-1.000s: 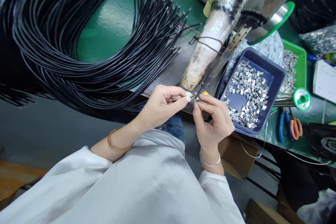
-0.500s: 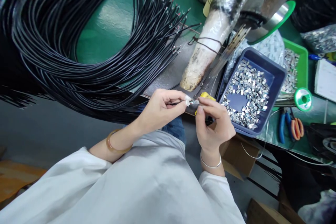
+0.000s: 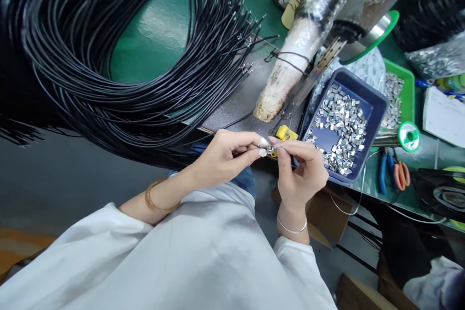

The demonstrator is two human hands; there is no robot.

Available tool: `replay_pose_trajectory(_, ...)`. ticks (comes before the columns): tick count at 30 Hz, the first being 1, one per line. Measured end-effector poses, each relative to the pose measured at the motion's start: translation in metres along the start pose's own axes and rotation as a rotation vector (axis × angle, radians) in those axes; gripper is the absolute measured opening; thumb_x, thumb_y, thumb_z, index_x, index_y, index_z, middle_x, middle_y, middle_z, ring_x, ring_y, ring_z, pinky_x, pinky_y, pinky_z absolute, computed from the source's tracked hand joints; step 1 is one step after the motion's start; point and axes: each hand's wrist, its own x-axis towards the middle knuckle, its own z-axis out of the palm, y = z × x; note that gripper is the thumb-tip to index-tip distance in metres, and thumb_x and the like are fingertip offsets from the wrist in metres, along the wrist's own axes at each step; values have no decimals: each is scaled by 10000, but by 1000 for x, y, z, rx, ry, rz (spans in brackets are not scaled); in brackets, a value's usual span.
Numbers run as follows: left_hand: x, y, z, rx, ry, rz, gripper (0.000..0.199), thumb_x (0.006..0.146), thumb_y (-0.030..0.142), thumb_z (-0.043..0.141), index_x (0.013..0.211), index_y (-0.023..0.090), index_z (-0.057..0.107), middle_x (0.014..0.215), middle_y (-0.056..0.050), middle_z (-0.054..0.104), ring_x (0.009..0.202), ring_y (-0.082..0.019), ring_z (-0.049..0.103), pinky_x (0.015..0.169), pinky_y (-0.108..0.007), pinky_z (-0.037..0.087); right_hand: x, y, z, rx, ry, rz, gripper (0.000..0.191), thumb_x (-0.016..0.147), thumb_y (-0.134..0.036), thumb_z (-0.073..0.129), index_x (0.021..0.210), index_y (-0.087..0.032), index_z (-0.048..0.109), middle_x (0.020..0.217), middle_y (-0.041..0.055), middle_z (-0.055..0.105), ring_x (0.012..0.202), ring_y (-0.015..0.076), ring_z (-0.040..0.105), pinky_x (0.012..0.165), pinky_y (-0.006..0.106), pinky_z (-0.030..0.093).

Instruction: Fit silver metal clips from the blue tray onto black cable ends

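Note:
Between thumb and forefinger, my left hand point(image 3: 227, 157) pinches the end of a black cable, with white coverings on those two fingertips. A small silver metal connector point(image 3: 271, 150) shows at the cable's end. My right hand point(image 3: 303, 169) is closed in a pinch on that connector from the other side, its fingertips almost touching the left ones. Fingers hide most of the connector, so its exact shape cannot be made out. Just beyond the fingertips, at the bench edge, lies a yellow plastic piece point(image 3: 286, 132).
A big bundle of black cables point(image 3: 145, 101) covers the left of the green bench. A blue tray point(image 3: 376, 101) of small metal shells and a green tray point(image 3: 410, 89) stand right. Nearby are a wrapped tube point(image 3: 283, 72), solder spool point(image 3: 409, 136), blue-handled pliers point(image 3: 382, 174) and orange-handled pliers point(image 3: 402, 176).
My right fingertips have moved in against the left ones and now cover more of the connector. The view has shifted slightly, so the trays appear further left.

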Motion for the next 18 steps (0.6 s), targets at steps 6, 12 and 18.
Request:
replay_pose_trajectory(6,1,2,2,-197,19,-140,147,916,230,640,859,106,694,600,47,465,499,-51,342,432,-178,270,-5,7,-5,-31,314,-193,178,931,-166,655,1097,-219,693,696,-62,678,468,79,605,455,226,544)
replay_pose_trajectory(12,2,1,3,-163,48,-109,120,911,222,640,872,118,684,624,37,492,534,-60,379,473,-176,313,-6,2,-4,-79,293,-143,343,923,-58,607,1211,-243,620,908,-22,772,755,150,784,769,347,702)
replay_pose_trajectory(18,3,-2,6,-40,79,-102,128,923,240,639,849,141,676,641,22,526,555,-80,440,511,-197,354,-10,2,2,-197,69,-126,238,832,-34,726,971,-215,656,1046,32,791,926,163,785,808,304,684)
